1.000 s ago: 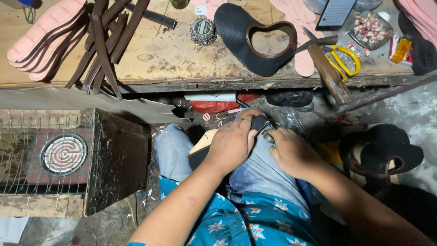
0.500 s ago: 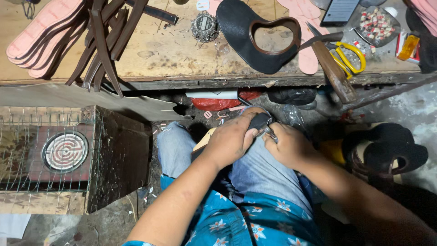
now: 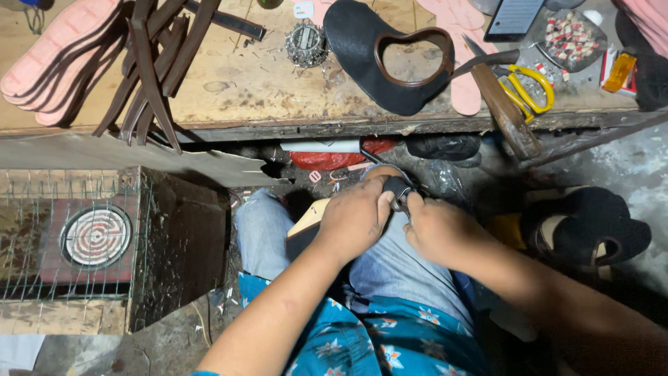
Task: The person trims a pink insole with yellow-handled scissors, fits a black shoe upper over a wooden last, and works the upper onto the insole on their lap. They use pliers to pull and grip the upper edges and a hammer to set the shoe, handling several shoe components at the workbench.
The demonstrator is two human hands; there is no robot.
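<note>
Tan and dark, a sandal sole (image 3: 309, 226) lies on the person's knee in blue jeans, under the wooden surface (image 3: 264, 83). The left hand (image 3: 356, 219) has its grip closed over the sole and its dark strap (image 3: 396, 188). The right hand (image 3: 435, 230) pinches the strap's end (what it pinches with is hidden). On the surface lie yellow scissors (image 3: 529, 87), a hammer (image 3: 504, 108) and brown straps (image 3: 156, 63).

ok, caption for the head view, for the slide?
Both hands, left and right, grip a dark sandal piece on the lap, below a cluttered workbench.
</note>
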